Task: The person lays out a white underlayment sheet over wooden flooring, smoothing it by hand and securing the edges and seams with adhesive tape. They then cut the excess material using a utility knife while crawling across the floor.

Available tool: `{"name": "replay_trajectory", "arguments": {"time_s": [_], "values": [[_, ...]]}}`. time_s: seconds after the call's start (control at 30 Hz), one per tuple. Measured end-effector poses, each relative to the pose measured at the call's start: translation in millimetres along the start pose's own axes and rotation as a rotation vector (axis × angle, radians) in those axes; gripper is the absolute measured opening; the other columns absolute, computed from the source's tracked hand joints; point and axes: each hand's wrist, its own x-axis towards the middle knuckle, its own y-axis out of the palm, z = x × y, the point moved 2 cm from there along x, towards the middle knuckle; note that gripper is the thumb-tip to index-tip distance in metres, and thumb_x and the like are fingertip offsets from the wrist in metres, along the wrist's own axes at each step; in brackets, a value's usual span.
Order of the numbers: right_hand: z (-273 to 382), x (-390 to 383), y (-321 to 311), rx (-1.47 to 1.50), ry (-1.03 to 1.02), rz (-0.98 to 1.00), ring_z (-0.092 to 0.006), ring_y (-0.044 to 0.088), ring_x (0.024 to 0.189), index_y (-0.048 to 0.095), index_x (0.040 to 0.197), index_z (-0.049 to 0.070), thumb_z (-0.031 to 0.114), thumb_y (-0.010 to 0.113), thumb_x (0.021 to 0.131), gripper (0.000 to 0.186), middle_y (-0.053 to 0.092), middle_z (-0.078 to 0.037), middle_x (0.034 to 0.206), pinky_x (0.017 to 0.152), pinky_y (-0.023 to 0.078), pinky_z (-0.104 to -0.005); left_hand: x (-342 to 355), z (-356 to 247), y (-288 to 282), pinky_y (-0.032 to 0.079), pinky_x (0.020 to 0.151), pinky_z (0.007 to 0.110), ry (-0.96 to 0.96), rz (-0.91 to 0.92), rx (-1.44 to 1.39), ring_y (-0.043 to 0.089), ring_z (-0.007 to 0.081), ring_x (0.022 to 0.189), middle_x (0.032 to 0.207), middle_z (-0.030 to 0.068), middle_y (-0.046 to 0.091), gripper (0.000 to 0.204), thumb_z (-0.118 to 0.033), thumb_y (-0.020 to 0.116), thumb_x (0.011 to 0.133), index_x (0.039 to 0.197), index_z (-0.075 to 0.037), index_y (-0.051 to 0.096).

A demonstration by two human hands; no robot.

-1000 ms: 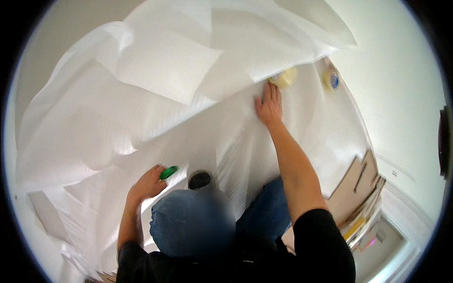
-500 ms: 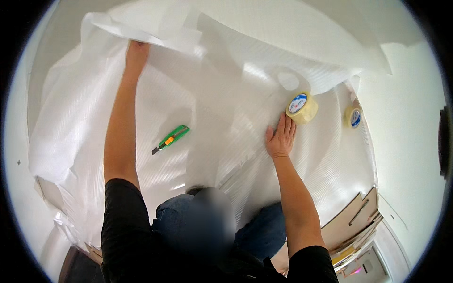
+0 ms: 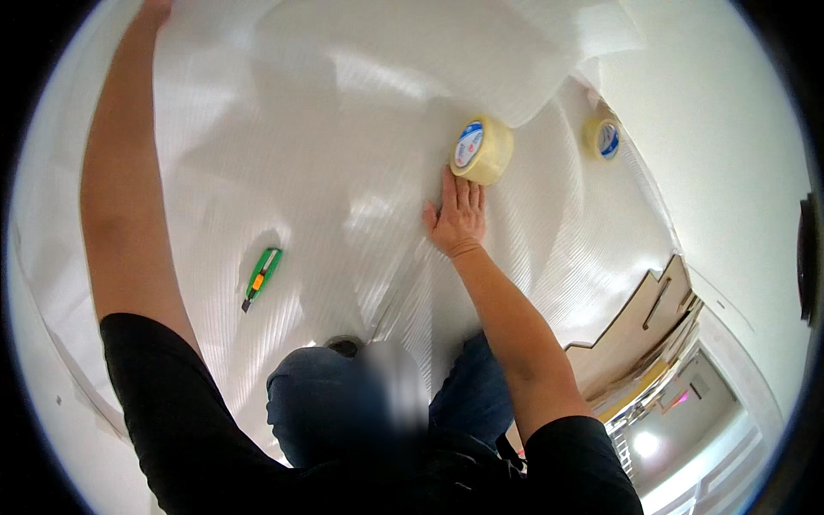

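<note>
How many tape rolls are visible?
2: nearer roll at the right hand, farther roll near the right edge of the white sheet. More could be hidden beneath.

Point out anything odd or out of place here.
The green cutter lies unheld on the white sheet, its dark tip possibly bare blade, a likely hazard. The sheet also ripples beside the right hand, not flat.

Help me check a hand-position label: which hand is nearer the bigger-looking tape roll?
Right. The right hand lies palm-down at the near edge of the tape roll; the left hand is far to its left, partly cut off by the picture's top edge.
</note>
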Motion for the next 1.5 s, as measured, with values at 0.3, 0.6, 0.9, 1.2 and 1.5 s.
{"name": "replay_trajectory", "arguments": {"time_s": [0.3, 0.6, 0.9, 1.2, 1.5], "values": [[-10.0, -6.7, -9.8, 0.024, 0.051, 0.035, -0.0388, 0.034, 0.146, 0.042, 0.154, 0.005, 0.041, 0.060, 0.093, 0.074, 0.045, -0.017, 0.153, 0.125, 0.020, -0.0544, 157.8, -306.1, 145.7, 0.027, 0.120, 0.057, -0.480, -0.019, 0.340, 0.041, 0.0323, 0.146, 0.158, 0.0107, 0.046, 0.052, -0.045, 0.055, 0.103, 0.151, -0.025, 0.051], [-16.6, -6.7, -8.0, 0.025, 0.028, 0.030, -0.0334, 0.039, 0.144, 0.052, 0.146, 0.005, 0.045, 0.056, 0.095, 0.065, 0.049, -0.013, 0.150, 0.126, 0.021, -0.0516, 230.0, -208.8, 228.1, 0.011, 0.126, 0.057, -0.860, 0.409, 0.198, 0.016, 0.0352, 0.156, 0.170, 0.0121, 0.020, 0.064, -0.054, 0.046, 0.104, 0.160, -0.023, 0.036], [-13.3, -4.8, -6.6, 0.047, -0.004, 0.031, -0.0324, 0.039, 0.144, 0.056, 0.141, 0.003, 0.048, 0.054, 0.094, 0.065, 0.052, -0.013, 0.148, 0.126, 0.020, -0.0510, 260.3, -311.1, 296.8, 0.022, 0.122, 0.061, -0.493, 0.233, 0.192, 0.030, 0.0348, 0.151, 0.164, 0.0070, 0.035, 0.059, -0.058, 0.053, 0.100, 0.153, -0.032, 0.046], [-18.3, -2.9, -4.1, 0.000, 0.054, 0.092, -0.0334, 0.038, 0.146, 0.052, 0.148, 0.008, 0.049, 0.055, 0.094, 0.068, 0.048, -0.011, 0.154, 0.127, 0.019, -0.0515, 282.7, -312.4, 280.3, 0.008, 0.127, 0.058, -0.555, 0.540, -0.009, 0.009, 0.0388, 0.158, 0.172, 0.0158, 0.013, 0.070, -0.057, 0.042, 0.103, 0.162, -0.020, 0.032], [-15.9, -1.7, 0.1, 0.113, -0.084, -0.049, -0.0396, 0.050, 0.131, 0.067, 0.131, 0.007, 0.040, 0.062, 0.092, 0.051, 0.058, -0.014, 0.139, 0.119, 0.030, -0.0608, 266.9, -302.8, 291.1, 0.008, 0.126, 0.061, -0.548, 0.494, 0.053, 0.011, 0.0398, 0.158, 0.172, 0.0164, 0.016, 0.073, -0.062, 0.047, 0.099, 0.161, -0.025, 0.036]]}}
